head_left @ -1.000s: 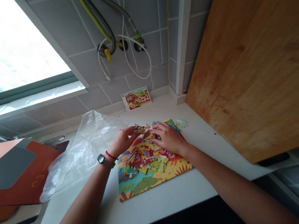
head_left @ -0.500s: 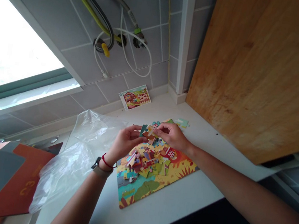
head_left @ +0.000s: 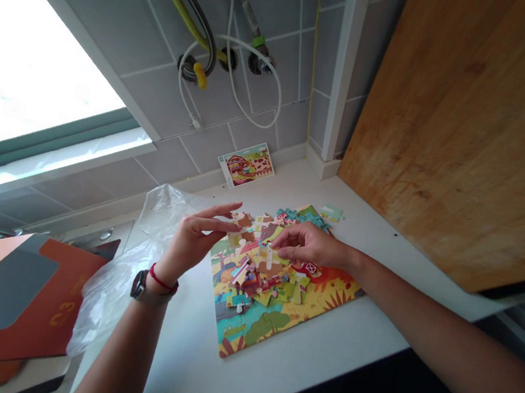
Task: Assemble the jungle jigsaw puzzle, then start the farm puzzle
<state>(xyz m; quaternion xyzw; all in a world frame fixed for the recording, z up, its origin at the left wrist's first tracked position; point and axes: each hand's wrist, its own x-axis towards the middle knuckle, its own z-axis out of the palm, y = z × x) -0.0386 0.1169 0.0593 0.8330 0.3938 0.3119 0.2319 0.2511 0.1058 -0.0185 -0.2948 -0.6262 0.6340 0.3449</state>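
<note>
A colourful jigsaw puzzle board (head_left: 268, 332) lies on the counter with a loose heap of puzzle pieces (head_left: 256, 279) on it. My left hand (head_left: 191, 242) is over its left edge, index finger stretched out and fingers apart. Pale and brown pieces lie close to those fingertips; I see no firm grip on them. Above the heap, my right hand (head_left: 309, 244) pinches a small pale puzzle piece (head_left: 268, 258) between thumb and fingers. Teal pieces (head_left: 311, 216) show behind that hand, which hides part of the board.
A picture card of a farm (head_left: 247, 165) leans at the wall. Clear plastic wrapping (head_left: 138, 257) and an orange-grey box (head_left: 21, 300) sit to the left. Pale pieces (head_left: 332, 213) lie beyond the board. A wooden panel (head_left: 464, 133) stands right; hoses and a white cable (head_left: 278, 95) hang above.
My hands have moved apart, the left one leftwards with its fingers spreading off the piece it held. The right hand has lowered slightly over the heap. The view has shifted a little.
</note>
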